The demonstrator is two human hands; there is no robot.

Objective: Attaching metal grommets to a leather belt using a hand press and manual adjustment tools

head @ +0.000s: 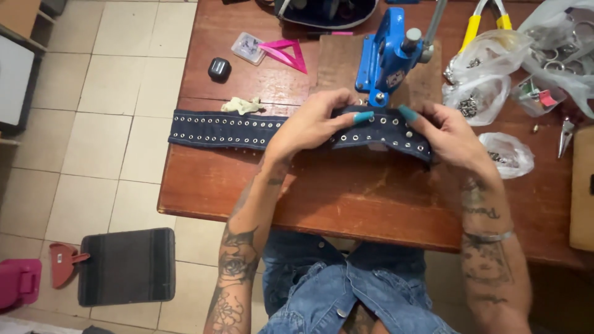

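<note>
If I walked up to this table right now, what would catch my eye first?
Probably the long dark denim strip studded with metal eyelets, stretched across the wooden table. The left hand and right hand pinch it under a bright blue hand press. Clear bags of metal parts lie at the right.

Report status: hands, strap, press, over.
Left hand and right hand both grip studded denim strap. Strap sits under blue hand press. Nothing in the way.

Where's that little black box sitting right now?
In the head view, the black box sits on the table's far left part, beside the clear case, beyond the studded denim strip.
</note>
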